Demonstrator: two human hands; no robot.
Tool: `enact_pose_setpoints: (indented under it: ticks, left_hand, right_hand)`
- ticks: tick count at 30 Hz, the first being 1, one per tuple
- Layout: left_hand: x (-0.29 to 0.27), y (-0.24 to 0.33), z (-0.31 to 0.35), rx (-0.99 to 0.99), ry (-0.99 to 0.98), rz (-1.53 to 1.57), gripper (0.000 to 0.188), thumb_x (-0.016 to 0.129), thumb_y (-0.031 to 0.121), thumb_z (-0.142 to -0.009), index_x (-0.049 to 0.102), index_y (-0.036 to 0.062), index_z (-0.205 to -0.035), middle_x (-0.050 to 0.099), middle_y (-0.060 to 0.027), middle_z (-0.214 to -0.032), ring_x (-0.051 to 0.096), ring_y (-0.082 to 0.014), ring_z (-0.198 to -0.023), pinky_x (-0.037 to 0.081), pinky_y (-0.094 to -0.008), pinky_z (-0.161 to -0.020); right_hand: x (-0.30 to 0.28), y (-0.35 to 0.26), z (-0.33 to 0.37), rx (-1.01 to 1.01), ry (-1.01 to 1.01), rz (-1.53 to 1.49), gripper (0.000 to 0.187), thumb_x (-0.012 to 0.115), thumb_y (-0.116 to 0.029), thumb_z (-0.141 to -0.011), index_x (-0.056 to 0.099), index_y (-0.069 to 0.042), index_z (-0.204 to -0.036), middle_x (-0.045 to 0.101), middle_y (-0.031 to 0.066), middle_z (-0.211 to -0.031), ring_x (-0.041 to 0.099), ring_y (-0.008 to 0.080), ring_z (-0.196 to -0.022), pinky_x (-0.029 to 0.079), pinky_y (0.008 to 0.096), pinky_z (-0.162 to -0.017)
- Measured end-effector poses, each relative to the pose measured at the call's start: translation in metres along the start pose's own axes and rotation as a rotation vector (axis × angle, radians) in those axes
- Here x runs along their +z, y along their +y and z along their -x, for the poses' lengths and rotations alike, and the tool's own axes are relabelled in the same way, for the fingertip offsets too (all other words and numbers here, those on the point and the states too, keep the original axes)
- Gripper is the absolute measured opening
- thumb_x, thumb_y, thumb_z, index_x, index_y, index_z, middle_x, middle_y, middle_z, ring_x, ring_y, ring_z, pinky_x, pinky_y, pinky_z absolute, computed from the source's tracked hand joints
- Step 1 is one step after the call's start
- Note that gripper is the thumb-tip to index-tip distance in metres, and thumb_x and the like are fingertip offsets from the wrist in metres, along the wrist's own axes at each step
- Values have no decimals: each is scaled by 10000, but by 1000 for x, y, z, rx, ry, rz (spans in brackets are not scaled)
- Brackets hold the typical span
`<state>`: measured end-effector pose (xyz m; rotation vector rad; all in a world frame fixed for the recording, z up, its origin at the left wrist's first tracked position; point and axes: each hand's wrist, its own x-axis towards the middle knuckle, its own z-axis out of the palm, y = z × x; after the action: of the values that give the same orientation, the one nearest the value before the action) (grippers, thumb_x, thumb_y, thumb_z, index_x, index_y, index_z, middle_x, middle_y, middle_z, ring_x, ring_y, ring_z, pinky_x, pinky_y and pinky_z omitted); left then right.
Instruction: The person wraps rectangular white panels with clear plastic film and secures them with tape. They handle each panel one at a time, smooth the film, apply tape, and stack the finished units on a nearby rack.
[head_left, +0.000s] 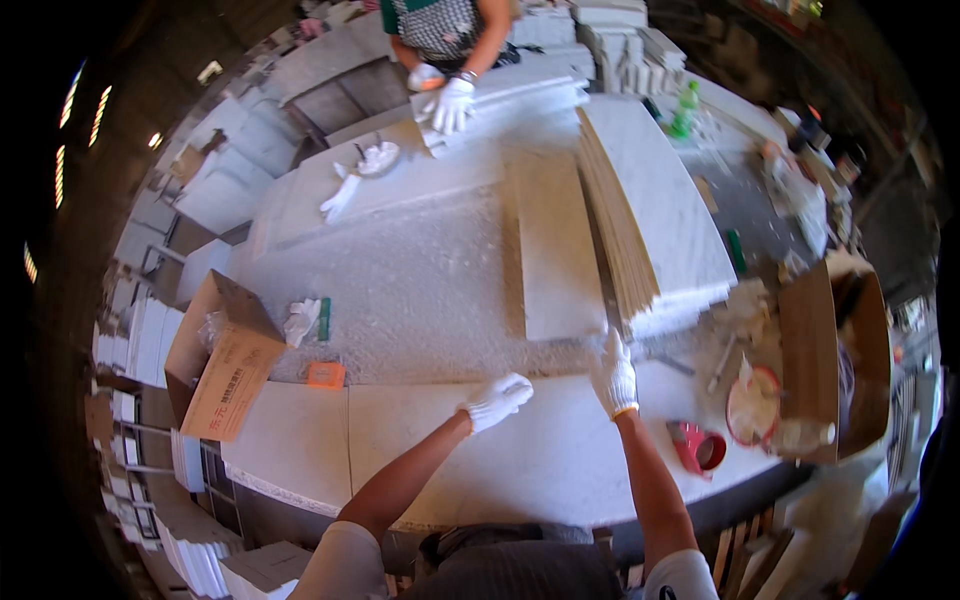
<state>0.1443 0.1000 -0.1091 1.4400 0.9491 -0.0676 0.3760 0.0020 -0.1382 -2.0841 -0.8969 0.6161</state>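
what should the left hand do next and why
Probably move the left white-gloved hand toward the near edge of the single pale, rectangular stone-like slab: the right white-gloved hand is by its near right corner, while the left holds nothing visible.

Left forearm (405,475) slants inward, white-gloved left hand (498,401) aimed right, loosely curled. Right forearm (650,475) reaches forward, gloved right hand (613,378) pointing away; grip unclear on both.
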Motion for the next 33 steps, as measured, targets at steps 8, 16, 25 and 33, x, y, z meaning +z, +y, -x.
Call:
enact_pose_setpoints:
  ticks: [8, 16, 25, 33]
  left_hand:
    - [-10, 19, -100, 109, 606, -357, 558, 652, 431, -893, 555, 21, -1259, 627, -187, -1247, 653, -273, -1052, 503, -370, -893]
    - [-43, 3, -160, -28, 608, -62, 580, 725, 374, -853, 551, -18, -1243, 649, -170, -1160, 626, -257, -1054, 494, -393, -908]
    - [-62, 3, -150, 40, 613, 217, 274, 695, 317, -934, 610, 76, -836, 573, 38, -775, 484, -42, -690, 419, -262, -570]
    - [-20, 14, -70, 141, 658, 569, 314, 648, 274, -959, 548, 69, -744, 452, 63, -694, 414, -43, -670, 368, -277, -566]
  right_hand:
    - [20, 6, -26, -88, 52, 88, 655, 599, -343, -909, 375, -66, -1459, 566, 288, -1224, 610, 460, -1021, 505, 508, -869]
    - [29, -6, -15, -91, -95, -182, 702, 675, -260, -874, 384, -13, -1464, 635, 251, -1090, 635, 416, -980, 514, 482, -843]
    - [26, -9, -26, -109, -121, -129, 467, 661, -260, -912, 578, -14, -1301, 653, 238, -1083, 634, 393, -999, 511, 450, -877]
    - [28, 1, -35, 119, -215, -548, 639, 648, -315, -959, 419, 26, -1448, 639, 165, -1245, 582, 180, -1181, 479, 334, -953]
